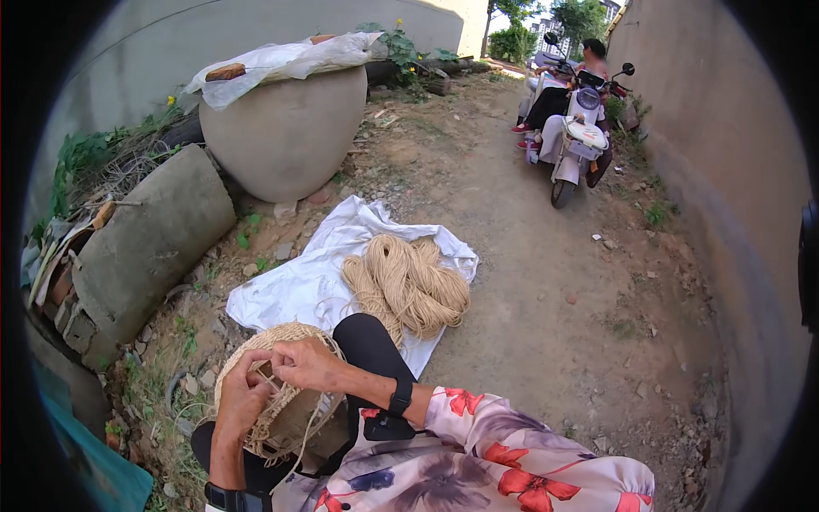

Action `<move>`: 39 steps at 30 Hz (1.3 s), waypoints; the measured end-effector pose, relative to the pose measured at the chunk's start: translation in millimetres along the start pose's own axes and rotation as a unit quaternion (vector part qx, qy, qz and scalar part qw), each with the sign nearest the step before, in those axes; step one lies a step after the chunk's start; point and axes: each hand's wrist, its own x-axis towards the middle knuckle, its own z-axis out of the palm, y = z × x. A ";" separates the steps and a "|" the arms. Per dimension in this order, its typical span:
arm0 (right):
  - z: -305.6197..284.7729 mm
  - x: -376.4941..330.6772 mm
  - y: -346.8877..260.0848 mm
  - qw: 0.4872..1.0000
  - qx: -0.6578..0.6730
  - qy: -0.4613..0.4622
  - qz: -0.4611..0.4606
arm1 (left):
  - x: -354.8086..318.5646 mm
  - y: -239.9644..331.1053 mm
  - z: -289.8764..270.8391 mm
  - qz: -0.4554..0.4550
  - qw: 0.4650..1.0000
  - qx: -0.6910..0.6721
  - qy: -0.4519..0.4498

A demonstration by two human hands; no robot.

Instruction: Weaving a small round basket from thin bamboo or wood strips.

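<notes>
A round basket (249,345) of plaited tan cord rests on my lap, between my knees. My left hand (242,401) is at its near rim, fingers bent and pinched on thin cord. Against it, my right hand (309,363) is closed, thumb and fingers pressed together on the same cord at the rim. A loose strand of cord (309,427) hangs down from the basket's right side toward my lap. Just beyond my knees, several thick skeins of tan cord (411,286) lie heaped on a crumpled white sheet (286,290).
A large grey vat (286,132) covered with plastic stands ahead on the left, near a leaning concrete pipe (158,243). Up the dirt path (512,290), a person (595,64) is by a white scooter (570,141). Walls (725,154) run along both sides. Teal cloth (90,444) lies at lower left.
</notes>
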 end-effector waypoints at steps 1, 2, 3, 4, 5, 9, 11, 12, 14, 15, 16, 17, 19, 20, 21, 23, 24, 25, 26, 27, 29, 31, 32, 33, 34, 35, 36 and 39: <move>0.8 1.2 2.9 1.000 -0.001 -0.001 0.001 | 0.7 -3.5 1.1 0.011 0.999 0.035 0.006; 2.2 1.2 4.1 1.000 -0.001 -0.009 -0.002 | -1.4 -5.5 2.9 0.006 0.999 0.033 0.006; 4.6 1.7 5.4 1.000 0.001 -0.019 -0.005 | -4.9 -6.9 4.6 0.026 0.997 0.072 0.034; 4.3 2.2 7.9 1.000 0.007 -0.027 -0.003 | -10.3 -9.4 5.2 0.043 0.991 0.112 0.064; 3.8 6.0 6.9 0.998 0.035 -0.046 0.011 | -16.4 -17.1 4.3 0.060 0.986 0.124 0.096; -29.4 17.0 6.9 0.993 0.038 0.108 -0.004 | -17.1 -15.5 24.7 0.062 0.977 0.021 0.202; -48.6 27.1 22.0 0.993 0.005 0.114 -0.011 | -20.2 -8.8 25.5 0.108 0.969 -0.015 0.220; -50.0 34.2 37.8 0.993 -0.033 0.109 -0.043 | -22.5 -3.7 22.2 0.071 0.971 -0.131 0.188; -38.4 41.7 54.8 0.998 -0.006 0.062 -0.017 | -33.8 -4.8 10.7 0.052 0.948 -0.274 0.151; -34.1 45.3 61.1 1.000 0.008 0.023 0.012 | -42.9 -4.5 2.9 0.051 0.948 -0.271 0.159; -29.6 47.6 67.7 1.000 0.012 0.020 0.009 | -57.0 -5.4 -8.9 0.058 0.942 -0.280 0.174; -25.5 45.5 76.1 1.000 -0.004 0.016 0.007 | -70.2 -9.0 -20.2 0.064 0.937 -0.290 0.185; -22.0 37.6 78.1 0.999 -0.017 0.022 0.018 | -101.4 -23.0 -53.6 0.031 0.950 -0.205 0.235; -20.9 35.8 77.4 1.000 -0.011 0.019 0.017 | -116.1 -43.4 -67.5 0.000 0.961 -0.086 0.262; -21.1 35.4 78.7 1.000 -0.009 0.021 0.010 | -128.5 -67.6 -78.1 -0.035 0.960 0.025 0.278; -22.7 35.9 81.1 1.000 -0.017 0.019 0.003 | -152.5 -130.2 -100.6 -0.077 0.908 0.209 0.354; -20.9 36.0 81.0 1.000 -0.010 0.019 0.000 | -172.7 -165.9 -117.1 -0.087 0.865 0.239 0.433; -21.3 35.7 81.9 1.000 -0.010 0.014 0.003 | -195.9 -201.8 -137.0 -0.093 0.815 0.264 0.507; -24.7 34.8 83.6 1.000 -0.011 0.010 0.006 | -226.3 -232.1 -160.4 -0.150 0.770 0.306 0.540; -17.4 39.7 78.0 1.000 -0.006 -0.006 -0.009 | -295.6 -290.8 -191.3 -0.145 0.709 0.339 0.601; -32.0 34.1 84.6 1.000 0.017 0.002 0.011 | -368.7 -310.2 -218.1 -0.307 0.710 0.336 0.537; -39.1 32.6 84.8 0.998 0.045 -0.008 0.034 | -383.7 -304.7 -227.3 -0.358 0.703 0.355 0.501; -39.1 29.6 84.9 0.998 0.047 -0.005 0.039 | -374.4 -290.3 -226.5 -0.416 0.676 0.353 0.496; -41.0 30.2 83.5 0.999 0.037 -0.005 0.039 | -365.8 -285.8 -230.4 -0.401 0.679 0.352 0.505; -42.2 28.4 82.2 0.999 0.027 -0.004 0.038 | -358.8 -283.6 -233.0 -0.386 0.682 0.350 0.513; -41.7 27.3 79.0 0.999 0.019 0.001 0.035 | -349.5 -280.0 -234.8 -0.380 0.684 0.349 0.516; -31.5 32.2 76.4 0.999 0.019 -0.001 0.025 | -373.3 -293.4 -247.4 -0.371 0.672 0.376 0.520; -29.2 33.8 82.4 0.998 0.047 -0.001 0.030 | -359.0 -304.1 -251.3 -0.276 0.743 0.426 0.435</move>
